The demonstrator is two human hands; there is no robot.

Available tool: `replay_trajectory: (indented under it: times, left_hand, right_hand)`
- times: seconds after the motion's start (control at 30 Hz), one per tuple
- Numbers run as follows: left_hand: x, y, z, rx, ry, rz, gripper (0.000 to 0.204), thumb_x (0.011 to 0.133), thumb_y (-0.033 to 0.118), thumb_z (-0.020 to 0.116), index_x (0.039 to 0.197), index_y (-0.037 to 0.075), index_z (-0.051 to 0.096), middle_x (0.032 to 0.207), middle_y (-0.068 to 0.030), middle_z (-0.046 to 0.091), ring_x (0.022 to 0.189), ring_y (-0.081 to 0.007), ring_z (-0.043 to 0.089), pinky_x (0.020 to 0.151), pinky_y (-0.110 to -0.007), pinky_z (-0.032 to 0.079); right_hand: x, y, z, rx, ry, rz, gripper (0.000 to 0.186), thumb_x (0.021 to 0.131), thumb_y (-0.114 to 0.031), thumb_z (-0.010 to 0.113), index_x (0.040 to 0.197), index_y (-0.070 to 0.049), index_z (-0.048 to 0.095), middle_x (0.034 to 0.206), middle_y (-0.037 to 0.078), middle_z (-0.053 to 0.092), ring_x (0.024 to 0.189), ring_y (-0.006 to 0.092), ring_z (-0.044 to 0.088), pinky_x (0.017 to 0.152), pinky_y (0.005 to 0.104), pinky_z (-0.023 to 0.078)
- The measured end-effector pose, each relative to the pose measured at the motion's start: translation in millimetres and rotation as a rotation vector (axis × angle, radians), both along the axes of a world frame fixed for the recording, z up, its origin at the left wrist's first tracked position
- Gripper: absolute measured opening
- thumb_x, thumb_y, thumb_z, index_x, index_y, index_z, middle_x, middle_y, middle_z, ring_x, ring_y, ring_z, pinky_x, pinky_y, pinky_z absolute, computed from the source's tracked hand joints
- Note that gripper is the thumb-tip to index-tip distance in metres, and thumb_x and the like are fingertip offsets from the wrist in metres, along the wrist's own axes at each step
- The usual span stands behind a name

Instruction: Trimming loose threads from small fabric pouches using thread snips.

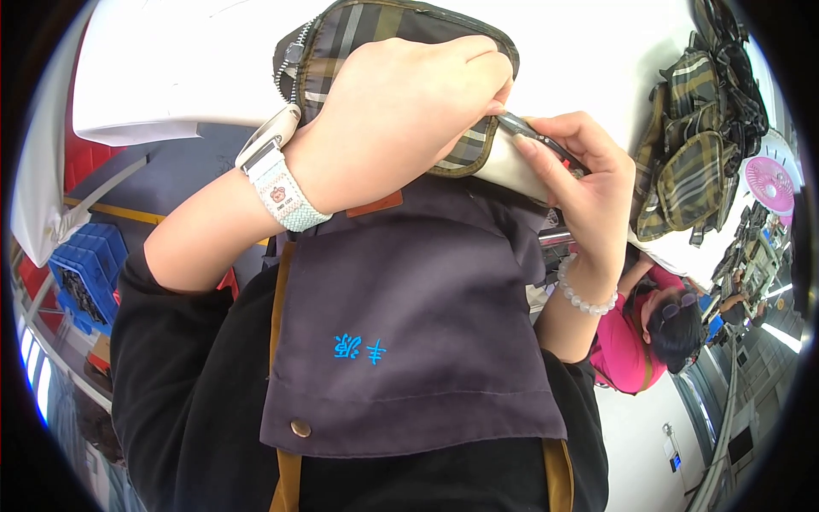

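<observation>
The left hand point(401, 111) lies curled over the plaid pouch point(401, 34), fingers pressed down on its fabric, gripping it against the white surface point(171, 68). The right hand point(580, 179) pinches a small dark tool point(533, 136) between thumb and fingers; its tip meets the lower right edge of the pouch, just under the left fingertips. Whether the tool is a snip or a clip cannot be told.

Probable faults:
- The tool tip works touching the left fingertips. A slip nicks a finger.
- The left hand covers most of the pouch, so the working edge is partly hidden. The tool may catch fabric, not loose thread.
- The pouch overhangs the near edge of the surface, above the grey apron point(409, 341). A relaxed grip lets it drop.

To the right of the pouch, a pile of plaid bags point(691, 162) rests on the same surface. Beyond that pile stands a pink fan point(770, 183). Below the pile, a person in a pink shirt point(623, 350) works. Left of the pouch and lower, a blue crate point(90, 264) sits.
</observation>
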State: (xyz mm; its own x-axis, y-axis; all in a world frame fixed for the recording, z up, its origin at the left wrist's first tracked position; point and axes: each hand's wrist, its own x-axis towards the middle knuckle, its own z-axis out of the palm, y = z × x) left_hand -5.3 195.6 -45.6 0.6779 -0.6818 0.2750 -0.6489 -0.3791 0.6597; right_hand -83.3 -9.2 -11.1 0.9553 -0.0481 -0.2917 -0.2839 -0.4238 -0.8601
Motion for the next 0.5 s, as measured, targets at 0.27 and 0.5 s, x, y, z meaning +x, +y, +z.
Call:
replay_trajectory:
  times: [0.27,0.5]
  left_hand:
    - [-0.1,-2.3,-4.7,-0.039,0.004,0.016,0.011,0.088,0.01,0.068,0.091,0.005,0.058,0.084,-0.0071,0.061,0.066,-0.0258,0.062,0.058,-0.035,0.048]
    - [0.9,-3.6,-3.2,-0.137,0.099,0.05,0.011,0.09,0.012,0.069,0.091,0.005,0.061,0.078,-0.0071,0.057,0.06,-0.0231,0.057,0.055,-0.033,0.044]
  right_hand:
    - [-2.9,-1.0,-4.8,-0.047,-0.046,-0.007,0.014,0.087,-0.004,0.077,0.098,0.002,0.07,0.083,0.001,0.071,0.075,0.0034,0.061,0.067,0.0189,0.047]
    - [-3.4,-5.6,-7.0,0.052,-0.039,-0.039,0.016,0.088,-0.002,0.076,0.101,0.003,0.067,0.085,0.002,0.07,0.076,0.0035,0.06,0.068,0.0175,0.047]
